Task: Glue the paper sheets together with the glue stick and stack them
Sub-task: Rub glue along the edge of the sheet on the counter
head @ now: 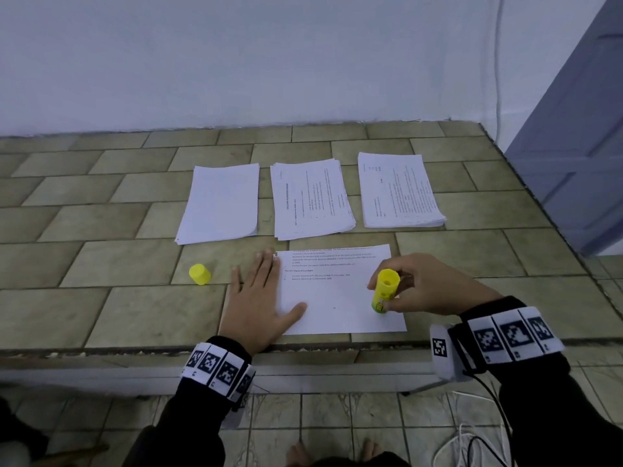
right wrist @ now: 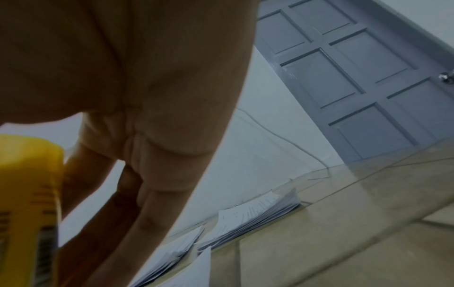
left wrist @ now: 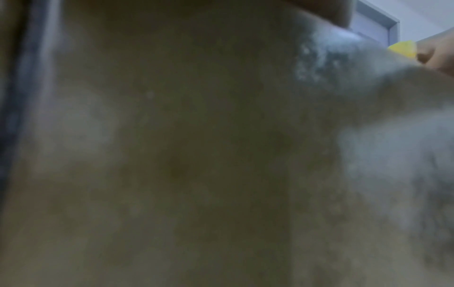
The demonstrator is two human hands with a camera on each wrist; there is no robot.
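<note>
A printed paper sheet (head: pixel 337 294) lies near the front edge of the tiled ledge. My left hand (head: pixel 261 294) lies flat with straight fingers on the sheet's left edge. My right hand (head: pixel 421 286) grips a yellow glue stick (head: pixel 385 290) standing tip down on the sheet's right side; the same glue stick (right wrist: pixel 27 203) fills the lower left of the right wrist view, and a sliver of glue stick (left wrist: pixel 404 48) shows in the blurred left wrist view. Its yellow cap (head: pixel 200 274) lies on the ledge left of my left hand.
Three paper piles lie in a row behind the sheet: a blank-topped left pile (head: pixel 220 203), a printed middle pile (head: pixel 312 198) and a printed right pile (head: pixel 399 190). The tiled ledge (head: pixel 101 203) meets a white wall. A grey door (right wrist: pixel 356 77) stands at the right. Cables lie on the floor (head: pixel 472 446).
</note>
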